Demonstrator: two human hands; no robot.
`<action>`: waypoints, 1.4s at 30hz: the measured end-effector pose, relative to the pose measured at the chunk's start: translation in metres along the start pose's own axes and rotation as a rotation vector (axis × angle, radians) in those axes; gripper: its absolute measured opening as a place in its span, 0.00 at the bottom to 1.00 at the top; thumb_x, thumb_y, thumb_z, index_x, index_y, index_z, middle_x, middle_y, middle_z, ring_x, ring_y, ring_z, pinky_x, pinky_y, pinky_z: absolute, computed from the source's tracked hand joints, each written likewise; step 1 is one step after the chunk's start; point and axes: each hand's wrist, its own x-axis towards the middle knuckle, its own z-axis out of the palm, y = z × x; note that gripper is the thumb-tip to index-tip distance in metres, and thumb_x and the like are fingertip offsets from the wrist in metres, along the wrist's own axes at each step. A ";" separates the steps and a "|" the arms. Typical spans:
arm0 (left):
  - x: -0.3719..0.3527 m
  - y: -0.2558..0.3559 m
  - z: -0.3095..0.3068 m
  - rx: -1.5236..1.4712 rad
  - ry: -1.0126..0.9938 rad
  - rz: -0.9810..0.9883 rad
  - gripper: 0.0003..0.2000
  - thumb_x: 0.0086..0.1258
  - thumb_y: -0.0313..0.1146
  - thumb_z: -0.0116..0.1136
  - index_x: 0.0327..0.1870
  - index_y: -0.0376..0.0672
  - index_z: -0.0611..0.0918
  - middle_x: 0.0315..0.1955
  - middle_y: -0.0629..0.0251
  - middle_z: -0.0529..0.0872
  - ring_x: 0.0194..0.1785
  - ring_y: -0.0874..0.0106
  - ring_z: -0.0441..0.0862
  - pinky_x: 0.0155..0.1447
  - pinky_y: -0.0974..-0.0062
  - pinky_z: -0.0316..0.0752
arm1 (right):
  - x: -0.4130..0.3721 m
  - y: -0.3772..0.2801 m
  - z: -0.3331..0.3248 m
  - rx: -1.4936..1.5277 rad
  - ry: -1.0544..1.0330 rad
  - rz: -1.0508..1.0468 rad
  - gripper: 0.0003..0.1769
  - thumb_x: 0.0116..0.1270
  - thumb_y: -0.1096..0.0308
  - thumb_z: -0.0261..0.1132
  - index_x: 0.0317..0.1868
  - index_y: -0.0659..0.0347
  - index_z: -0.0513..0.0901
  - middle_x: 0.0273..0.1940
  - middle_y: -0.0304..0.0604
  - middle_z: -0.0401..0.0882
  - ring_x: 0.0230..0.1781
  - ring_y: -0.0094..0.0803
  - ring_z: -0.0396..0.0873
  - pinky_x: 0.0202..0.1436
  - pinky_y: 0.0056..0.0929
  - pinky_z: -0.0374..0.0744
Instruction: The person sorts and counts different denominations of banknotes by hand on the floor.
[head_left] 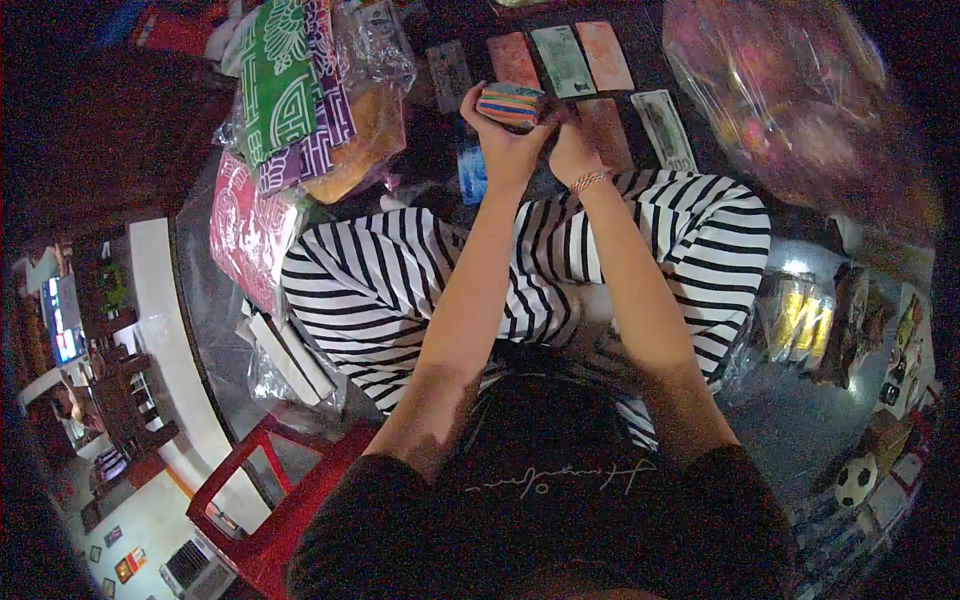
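Note:
A thick stack of banknote-like paper slips (510, 106), its edges striped in several colours, is gripped in my left hand (508, 142). My right hand (574, 152), a woven bracelet (590, 180) at its wrist, is right beside the stack's right end. Its fingers look curled and lie in shadow, so what they hold, if anything, is hidden. On the dark floor beyond lie a green note (563, 62), orange notes (612, 56) and a grey-green dollar-like note (663, 130). A blue note (472, 175) lies just left of my left wrist.
Clear plastic bags with green and purple printed packs (285, 80) stand at the left. A large clear bag of pinkish contents (780, 110) is at the right. Yellow packs (800, 318) lie by my knee. A red plastic stool (270, 490) stands lower left.

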 end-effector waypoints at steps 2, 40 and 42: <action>0.001 -0.001 -0.001 0.034 -0.016 0.069 0.46 0.41 0.36 0.76 0.58 0.41 0.53 0.51 0.51 0.66 0.53 0.63 0.69 0.55 0.70 0.69 | 0.002 0.003 0.003 0.004 -0.062 0.096 0.19 0.58 0.77 0.49 0.52 0.64 0.71 0.51 0.61 0.72 0.55 0.52 0.70 0.58 0.40 0.69; 0.000 -0.011 -0.001 0.048 -0.041 0.003 0.34 0.45 0.37 0.73 0.50 0.36 0.64 0.42 0.58 0.76 0.44 0.71 0.75 0.47 0.75 0.72 | 0.004 -0.002 0.003 -0.081 -0.196 0.168 0.19 0.56 0.75 0.53 0.50 0.65 0.74 0.47 0.61 0.75 0.51 0.50 0.74 0.56 0.41 0.71; 0.003 0.000 -0.002 0.014 -0.067 0.012 0.34 0.45 0.38 0.73 0.49 0.37 0.65 0.42 0.59 0.76 0.44 0.71 0.75 0.46 0.75 0.72 | 0.002 -0.004 0.002 -0.026 -0.138 0.217 0.19 0.56 0.76 0.53 0.50 0.64 0.74 0.47 0.62 0.75 0.50 0.51 0.74 0.56 0.42 0.71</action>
